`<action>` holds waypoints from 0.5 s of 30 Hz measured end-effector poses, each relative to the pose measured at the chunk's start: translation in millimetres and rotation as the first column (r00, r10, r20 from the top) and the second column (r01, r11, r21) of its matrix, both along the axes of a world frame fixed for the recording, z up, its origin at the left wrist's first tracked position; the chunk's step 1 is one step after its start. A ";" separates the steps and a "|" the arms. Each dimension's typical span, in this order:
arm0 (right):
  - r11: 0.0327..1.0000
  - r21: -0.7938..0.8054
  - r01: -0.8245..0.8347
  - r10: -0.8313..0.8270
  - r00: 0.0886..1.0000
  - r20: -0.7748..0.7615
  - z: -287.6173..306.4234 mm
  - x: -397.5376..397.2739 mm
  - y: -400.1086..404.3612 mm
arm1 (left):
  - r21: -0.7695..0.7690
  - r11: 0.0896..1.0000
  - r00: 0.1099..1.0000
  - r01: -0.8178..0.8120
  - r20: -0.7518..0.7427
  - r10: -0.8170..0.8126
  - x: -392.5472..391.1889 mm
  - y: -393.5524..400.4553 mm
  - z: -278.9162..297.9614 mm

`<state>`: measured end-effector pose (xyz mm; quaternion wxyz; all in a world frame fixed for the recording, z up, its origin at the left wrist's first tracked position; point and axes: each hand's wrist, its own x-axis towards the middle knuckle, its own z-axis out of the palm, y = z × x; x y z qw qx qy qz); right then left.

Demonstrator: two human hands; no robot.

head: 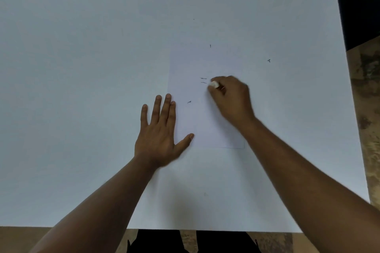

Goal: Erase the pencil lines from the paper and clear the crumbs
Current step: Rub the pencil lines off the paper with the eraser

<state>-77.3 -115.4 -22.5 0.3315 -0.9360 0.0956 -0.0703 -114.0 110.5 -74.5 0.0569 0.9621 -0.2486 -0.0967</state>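
Head view: the paper (205, 109) lies flat on the white bench (82, 68), and the left hand (159, 129) is spread flat with straight fingers across its left edge, probably to stop the sheet sliding under the rubbing. The right hand (230, 96) pinches a small white eraser (214, 84), its tip on the sheet just beside two short pencil lines (203, 80). Dark crumbs (189, 102) lie scattered on paper and bench, so clearing looks not yet done.
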 end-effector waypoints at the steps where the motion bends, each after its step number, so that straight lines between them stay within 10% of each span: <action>1: 0.998 0.004 -0.064 0.064 0.998 -0.001 -0.5 -2.0 15.8 | -0.008 1.000 1.000 0.000 0.007 0.000 0.3 0.1 -0.3; 7: 0.893 -0.161 -0.420 0.418 0.907 -0.050 -18.3 -17.2 60.4 | -0.008 1.000 0.999 0.017 0.034 -0.017 1.5 1.5 -2.3; 15: 0.951 -0.300 0.073 -0.086 0.996 -0.031 -18.4 21.7 -42.6 | 0.000 1.000 1.000 0.018 0.008 -0.018 1.9 1.6 -2.4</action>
